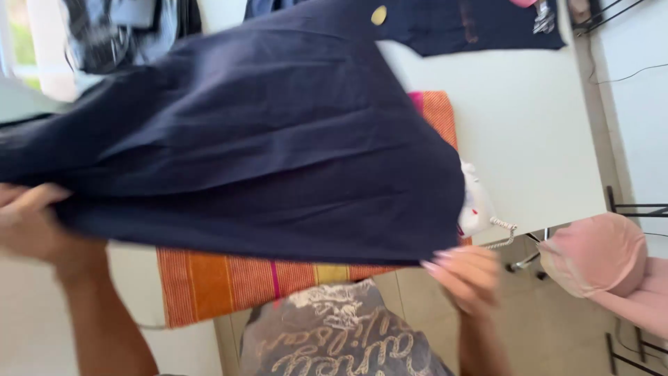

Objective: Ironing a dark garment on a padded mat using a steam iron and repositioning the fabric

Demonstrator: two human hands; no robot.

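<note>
Nearest the camera, a grey shirt (341, 341) with pale lettering on the person's chest is seen at the bottom of the view. Just above it, a large navy cloth (264, 153) is held up over the near edge of the white table (529, 125) — it is spread wide and blurred, and most of the table's near half is hidden by it.

The cloth's lower left edge is gripped by the left hand (31, 223), with the fingers curled around the hem; the exact pinch cannot be told through the blur. The cloth's lower right corner is met by the right hand (466, 275), whose fingers are held together and bent, their tips touching the hem from below.

Beneath the cloth, a striped orange mat (236, 282) is laid along the table's near edge, and its far right corner is seen beside the cloth's right side. A white iron (476, 205) with a coiled cord is partly covered at the mat's right end. Another dark garment (480, 28) is spread at the table's far edge — a round yellow disc (378, 14) is seen by it. A pink chair (605, 261) stands off the table's near right corner.
</note>
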